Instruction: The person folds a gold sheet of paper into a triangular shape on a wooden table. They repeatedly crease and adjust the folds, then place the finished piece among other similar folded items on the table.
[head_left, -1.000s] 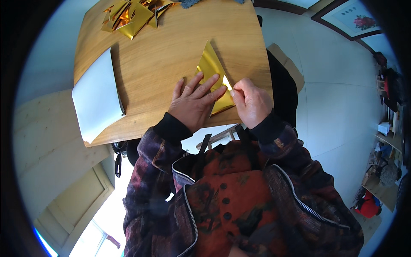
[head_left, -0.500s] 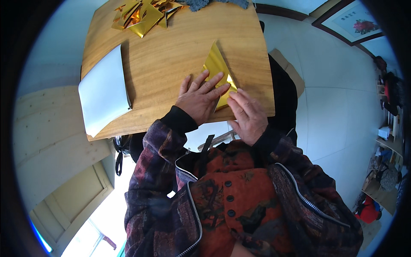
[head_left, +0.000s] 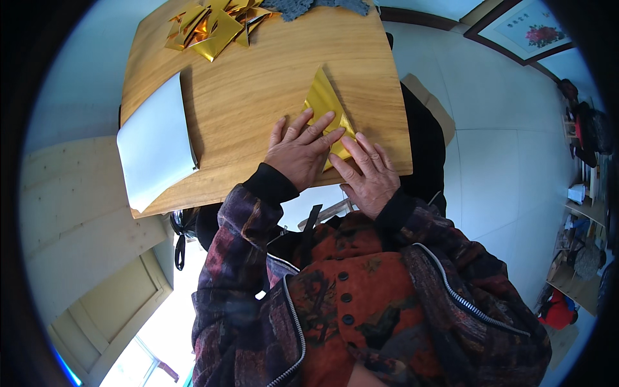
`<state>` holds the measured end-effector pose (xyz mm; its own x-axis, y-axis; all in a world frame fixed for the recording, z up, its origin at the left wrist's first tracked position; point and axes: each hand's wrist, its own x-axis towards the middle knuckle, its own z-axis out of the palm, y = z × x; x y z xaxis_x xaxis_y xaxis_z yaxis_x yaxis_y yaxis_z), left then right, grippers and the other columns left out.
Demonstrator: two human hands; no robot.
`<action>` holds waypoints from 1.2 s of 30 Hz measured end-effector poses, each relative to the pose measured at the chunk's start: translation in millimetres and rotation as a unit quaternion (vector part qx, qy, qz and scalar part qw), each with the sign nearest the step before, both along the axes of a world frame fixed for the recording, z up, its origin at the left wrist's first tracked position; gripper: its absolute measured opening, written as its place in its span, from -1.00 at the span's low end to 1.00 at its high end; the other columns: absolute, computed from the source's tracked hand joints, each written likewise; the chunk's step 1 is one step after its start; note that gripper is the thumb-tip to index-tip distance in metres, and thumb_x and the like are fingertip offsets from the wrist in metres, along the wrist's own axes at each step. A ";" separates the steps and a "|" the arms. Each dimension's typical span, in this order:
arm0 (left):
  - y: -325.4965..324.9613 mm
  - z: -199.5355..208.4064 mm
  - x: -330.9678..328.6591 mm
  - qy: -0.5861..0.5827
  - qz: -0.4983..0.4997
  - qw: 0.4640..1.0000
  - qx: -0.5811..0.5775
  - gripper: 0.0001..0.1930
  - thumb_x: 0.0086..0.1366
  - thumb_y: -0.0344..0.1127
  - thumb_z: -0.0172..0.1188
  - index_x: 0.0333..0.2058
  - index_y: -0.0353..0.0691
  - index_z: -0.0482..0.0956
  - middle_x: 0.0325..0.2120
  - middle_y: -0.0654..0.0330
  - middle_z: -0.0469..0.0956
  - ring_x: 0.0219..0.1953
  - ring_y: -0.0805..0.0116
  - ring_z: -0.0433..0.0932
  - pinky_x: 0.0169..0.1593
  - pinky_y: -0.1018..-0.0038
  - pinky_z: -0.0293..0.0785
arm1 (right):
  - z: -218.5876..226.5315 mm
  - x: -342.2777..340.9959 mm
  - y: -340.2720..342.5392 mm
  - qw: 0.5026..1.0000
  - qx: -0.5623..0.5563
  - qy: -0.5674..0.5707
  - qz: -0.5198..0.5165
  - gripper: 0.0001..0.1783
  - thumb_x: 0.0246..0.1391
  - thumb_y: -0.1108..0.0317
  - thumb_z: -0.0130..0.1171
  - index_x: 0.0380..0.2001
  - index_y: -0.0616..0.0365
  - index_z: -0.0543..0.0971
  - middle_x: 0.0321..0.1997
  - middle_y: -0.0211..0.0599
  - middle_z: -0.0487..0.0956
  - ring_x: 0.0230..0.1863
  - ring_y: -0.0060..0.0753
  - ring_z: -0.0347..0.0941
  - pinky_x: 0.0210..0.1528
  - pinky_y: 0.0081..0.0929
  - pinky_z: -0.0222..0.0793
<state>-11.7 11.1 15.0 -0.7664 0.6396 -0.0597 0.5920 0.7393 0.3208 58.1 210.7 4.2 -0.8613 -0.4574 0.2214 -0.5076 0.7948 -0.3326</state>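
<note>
A folded sheet of shiny gold paper (head_left: 324, 97) lies near the front right of the wooden table (head_left: 258, 97), its pointed end facing away from me. My left hand (head_left: 301, 151) rests flat on it with fingers spread, covering part of its left side. Against its near right edge, my right hand (head_left: 369, 173) lies with fingers stretched out, the fingertips touching the paper close to my left fingers. Both hands are open and press on the paper rather than grip it. The paper's near end is partly hidden under the hands.
A stack of white-backed sheets (head_left: 158, 138) lies at the table's left edge. At the far left is a pile of folded gold pieces (head_left: 216, 32), beside a dark grey cloth (head_left: 290, 8). A framed picture (head_left: 525, 32) and cluttered shelves (head_left: 583, 209) stand off to the right.
My right hand has shifted slightly left along the paper, and its fingers are now spread flatter. My left hand stays nearly in place on the paper.
</note>
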 end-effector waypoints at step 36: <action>1.9 0.7 0.7 -0.006 0.007 1.000 -0.012 -0.51 0.39 -0.20 -0.06 0.28 0.29 0.25 0.37 0.39 0.10 0.40 0.11 0.01 0.36 -0.10 -0.21 | 9.6 -34.1 4.8 0.978 -0.113 -0.023 -0.175 -0.82 0.02 0.37 0.22 -0.53 0.20 0.47 0.27 -0.16 0.31 0.27 0.00 0.16 0.24 -0.13 0.09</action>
<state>-11.0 13.1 15.6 -0.7747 0.6266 -0.0847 0.5771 0.7553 0.3106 24.0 215.5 13.8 -0.9679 -0.0770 0.2393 -0.1979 0.8207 -0.5361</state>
